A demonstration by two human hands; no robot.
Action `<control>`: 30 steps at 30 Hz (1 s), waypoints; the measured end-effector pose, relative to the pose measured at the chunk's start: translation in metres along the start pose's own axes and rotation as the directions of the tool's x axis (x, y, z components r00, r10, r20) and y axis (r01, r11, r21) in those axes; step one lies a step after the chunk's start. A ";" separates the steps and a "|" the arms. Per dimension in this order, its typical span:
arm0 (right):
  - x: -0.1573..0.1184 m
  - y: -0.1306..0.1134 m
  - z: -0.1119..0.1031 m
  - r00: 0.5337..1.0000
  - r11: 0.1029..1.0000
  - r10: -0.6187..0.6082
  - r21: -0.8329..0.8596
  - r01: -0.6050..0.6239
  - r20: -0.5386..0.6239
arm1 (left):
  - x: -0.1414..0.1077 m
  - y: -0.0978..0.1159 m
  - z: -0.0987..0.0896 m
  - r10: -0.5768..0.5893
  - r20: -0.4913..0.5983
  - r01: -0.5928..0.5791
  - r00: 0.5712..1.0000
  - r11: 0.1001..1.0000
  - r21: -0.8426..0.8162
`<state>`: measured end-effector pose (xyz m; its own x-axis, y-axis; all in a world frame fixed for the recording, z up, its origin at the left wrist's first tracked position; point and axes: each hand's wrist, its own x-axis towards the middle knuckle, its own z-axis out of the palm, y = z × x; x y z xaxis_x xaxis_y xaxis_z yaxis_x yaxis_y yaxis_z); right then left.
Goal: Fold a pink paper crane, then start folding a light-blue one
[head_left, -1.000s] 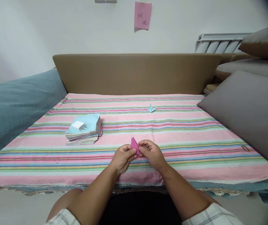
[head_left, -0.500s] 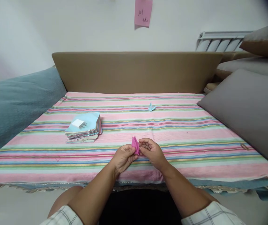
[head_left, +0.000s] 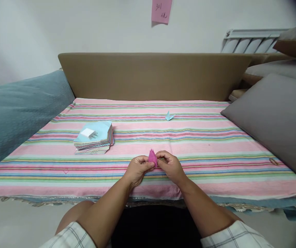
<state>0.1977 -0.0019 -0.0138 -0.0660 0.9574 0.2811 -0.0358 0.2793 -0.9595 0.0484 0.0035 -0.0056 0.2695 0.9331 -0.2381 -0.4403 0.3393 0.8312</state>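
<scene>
A small pink folded paper (head_left: 152, 157), its pointed tips upward, is held between my two hands over the front of the striped cloth. My left hand (head_left: 139, 168) pinches its lower left side between thumb and fingers. Closed on its right edge is my right hand (head_left: 170, 166), thumb and fingertips together. Farther back lies a light blue folded paper piece (head_left: 169, 116) with pointed ends. To the left sits a stack of square paper sheets (head_left: 96, 144), a light blue one on top, with a white plug adapter (head_left: 88, 133) resting on it.
The pink striped cloth (head_left: 142, 131) covers the seat. Behind it rises a brown backrest (head_left: 153, 75). Grey cushions (head_left: 274, 117) lean at the right, and a blue-green cushioned side (head_left: 26, 106) bounds the left. A small brown loop (head_left: 274, 162) lies near the right cushion.
The pink folded paper has turned so a broader face shows, and my right fingers have closed onto its edge. The camera view has shifted slightly.
</scene>
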 end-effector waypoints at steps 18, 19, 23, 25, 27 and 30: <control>-0.003 -0.008 -0.009 0.992 0.989 -0.126 -0.076 0.124 -0.012 | -0.002 0.003 -0.003 -0.047 0.109 0.036 0.993 0.994 0.099; -0.002 -0.009 -0.010 0.988 0.982 -0.154 -0.111 0.153 -0.003 | -0.002 0.003 -0.003 -0.058 0.107 0.047 0.993 0.994 0.101; -0.001 -0.012 -0.015 0.962 0.928 -0.263 -0.255 0.272 0.070 | -0.002 0.003 -0.003 -0.073 0.099 0.063 0.992 0.993 0.104; -0.001 -0.013 -0.017 0.950 0.901 -0.294 -0.301 0.313 0.106 | -0.002 0.003 -0.003 -0.075 0.094 0.065 0.993 0.993 0.103; 0.000 -0.014 -0.018 0.943 0.887 -0.310 -0.320 0.334 0.123 | -0.002 0.003 -0.003 -0.079 0.093 0.069 0.993 0.992 0.104; 0.001 -0.015 -0.018 0.939 0.882 -0.321 -0.324 0.343 0.122 | -0.002 0.004 -0.003 -0.088 0.096 0.077 0.991 0.990 0.115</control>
<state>0.2165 -0.0038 0.0001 -0.1717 0.8008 0.5738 0.2693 0.5985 -0.7545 0.0440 0.0034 -0.0032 0.3884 0.8837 -0.2611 -0.3169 0.3942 0.8627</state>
